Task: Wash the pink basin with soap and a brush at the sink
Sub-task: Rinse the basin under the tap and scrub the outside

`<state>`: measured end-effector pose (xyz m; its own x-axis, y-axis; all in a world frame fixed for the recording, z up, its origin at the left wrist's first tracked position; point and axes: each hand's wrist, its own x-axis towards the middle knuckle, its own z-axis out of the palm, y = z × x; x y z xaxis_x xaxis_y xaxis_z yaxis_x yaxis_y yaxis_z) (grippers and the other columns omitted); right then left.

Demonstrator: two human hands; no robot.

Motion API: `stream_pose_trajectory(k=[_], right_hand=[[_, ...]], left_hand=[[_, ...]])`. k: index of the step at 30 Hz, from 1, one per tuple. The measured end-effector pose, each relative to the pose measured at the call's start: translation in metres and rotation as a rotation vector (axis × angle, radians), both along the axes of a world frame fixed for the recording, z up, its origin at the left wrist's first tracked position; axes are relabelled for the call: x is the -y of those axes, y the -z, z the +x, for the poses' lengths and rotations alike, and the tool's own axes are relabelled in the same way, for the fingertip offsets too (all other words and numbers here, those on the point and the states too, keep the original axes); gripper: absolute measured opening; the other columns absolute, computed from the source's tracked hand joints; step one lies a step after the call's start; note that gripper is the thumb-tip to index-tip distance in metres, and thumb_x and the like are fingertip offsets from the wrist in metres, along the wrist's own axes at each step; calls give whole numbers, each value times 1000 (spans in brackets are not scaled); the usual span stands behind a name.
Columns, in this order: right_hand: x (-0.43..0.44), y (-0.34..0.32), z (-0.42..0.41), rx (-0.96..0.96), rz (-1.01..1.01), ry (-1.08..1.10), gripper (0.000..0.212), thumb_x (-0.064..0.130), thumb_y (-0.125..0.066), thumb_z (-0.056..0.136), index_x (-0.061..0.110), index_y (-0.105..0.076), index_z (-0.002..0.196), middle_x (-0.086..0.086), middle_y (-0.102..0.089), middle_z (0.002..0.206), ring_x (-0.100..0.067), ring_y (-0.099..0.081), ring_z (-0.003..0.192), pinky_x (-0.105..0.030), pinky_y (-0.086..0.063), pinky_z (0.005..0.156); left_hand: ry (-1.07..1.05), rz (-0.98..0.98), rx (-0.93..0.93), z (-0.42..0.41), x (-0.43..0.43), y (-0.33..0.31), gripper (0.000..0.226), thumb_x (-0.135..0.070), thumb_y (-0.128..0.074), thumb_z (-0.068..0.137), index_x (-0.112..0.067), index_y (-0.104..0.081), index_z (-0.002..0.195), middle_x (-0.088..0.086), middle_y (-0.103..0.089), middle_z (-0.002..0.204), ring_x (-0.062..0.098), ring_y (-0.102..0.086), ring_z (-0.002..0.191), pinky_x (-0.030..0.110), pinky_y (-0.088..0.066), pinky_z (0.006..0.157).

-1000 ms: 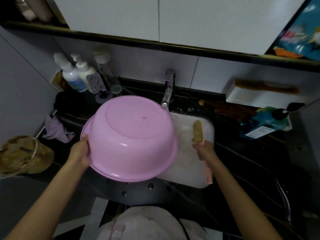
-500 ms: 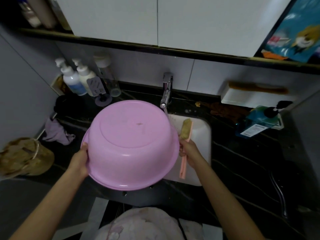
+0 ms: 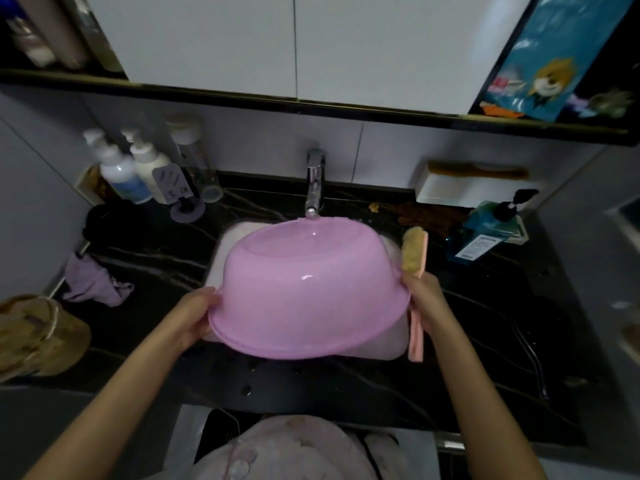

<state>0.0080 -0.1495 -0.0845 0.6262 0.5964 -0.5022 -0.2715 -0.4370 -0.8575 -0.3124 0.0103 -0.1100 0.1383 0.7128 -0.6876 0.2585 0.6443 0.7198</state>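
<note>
I hold the pink basin [image 3: 304, 292] upside down over the sink [image 3: 221, 268]. My left hand [image 3: 192, 318] grips its rim at 9 o'clock, and my right hand [image 3: 424, 296] clasps the brush [image 3: 414, 252] at 3. Its 12 o'clock edge may knock the tap [image 3: 315, 181], and the wet plastic could slip.

One view only: head cam, wide-angle, edges bent. Looks fwd + steeply down over wearer's pale pink-clad torso [image 3: 294, 452] at btm edge. Close in: white rectangular sink [image 3: 384, 344] mid-frame, black veined stone counter [image 3: 485, 323] around it, flat white cabinet doors [image 3: 381, 46] across top.
</note>
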Motion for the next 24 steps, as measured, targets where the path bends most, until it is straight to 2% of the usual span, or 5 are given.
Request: stream_pose_trajectory(k=[6, 9, 14, 19, 24], right_hand=[[-4, -50, 20, -237, 240, 203, 23, 5, -44, 89, 12, -41, 68, 6, -37, 38, 0, -25, 28, -12, -19, 26], [-11, -80, 21, -264, 278, 186, 24, 7, -41, 93, 13, -39, 70, 3, -40, 38, 1, -25, 25, -10, -18, 24], [-16, -110, 22, -212, 234, 184, 19, 16, -43, 96, 10, -42, 78, -6, -47, 57, -1, -30, 26, -10, -20, 25], [-14, -110, 18, -220, 167, 150, 23, 24, -40, 100, 9, -42, 82, -4, -55, 43, -1, -30, 26, -9, -19, 26], [-7, -97, 8, -189, 180, 123, 22, 26, -46, 97, 7, -46, 87, -5, -59, 47, -2, -29, 28, -11, -20, 27]], left_hand=[[100, -66, 208, 29, -2, -11, 26, -3, -32, 93, -5, -58, 96, 12, -60, 93, 24, -59, 83, 27, -57, 62], [169, -90, 444, 30, 1, -15, 21, -4, -46, 84, 1, -59, 100, 22, -58, 109, 37, -60, 94, 41, -54, 82], [451, -175, 814, 2, -12, 2, 65, -19, -74, 54, 2, -65, 115, 25, -58, 123, 44, -53, 116, 44, -46, 100], [650, 374, 189, 17, -9, -12, 60, -24, -84, 61, -7, -59, 113, 7, -69, 97, 19, -67, 85, 24, -56, 69], [290, 632, -55, 31, -18, -24, 19, -22, -59, 92, -4, -65, 92, 11, -67, 60, 13, -64, 43, 24, -52, 48]])
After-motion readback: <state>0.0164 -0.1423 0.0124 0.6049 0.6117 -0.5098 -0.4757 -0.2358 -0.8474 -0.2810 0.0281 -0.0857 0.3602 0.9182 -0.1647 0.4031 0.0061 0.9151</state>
